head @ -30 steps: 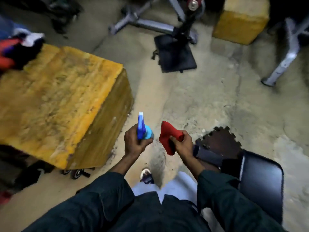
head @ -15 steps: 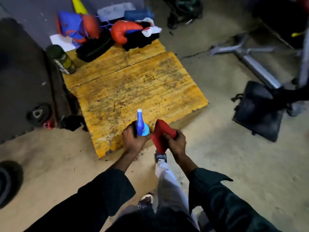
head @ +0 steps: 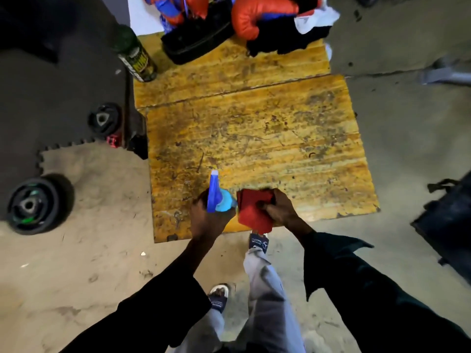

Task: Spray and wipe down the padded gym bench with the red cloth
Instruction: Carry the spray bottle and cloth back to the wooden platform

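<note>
Since half a second ago the view has swung closer over the yellow platform [head: 254, 138], which now fills the middle, and both hands have come forward above its near edge. Left hand [head: 207, 217] grips a blue spray bottle [head: 216, 197], fingers curled round it, the nozzle pointing away from the person. Right hand [head: 279, 208] pinches the folded red cloth [head: 252, 210], thumb on top, with the cloth hanging just beside the bottle and almost touching it. Both things are held in the air over the platform's front edge, not resting on it.

At the far end of the platform lie orange boxing gloves [head: 257, 14], a black bag [head: 196, 40] and dark clothing. A green can [head: 135, 54] stands at the far left corner. Two weight plates [head: 30, 205] sit on the floor to the left, one on the dark foam mat [head: 51, 98]. The person's feet, in sandals [head: 258, 242], stand on the concrete floor [head: 102, 250] just short of the platform. I cannot tell where the padded bench is; a dark padded shape shows at the right edge, too cropped to identify.
</note>
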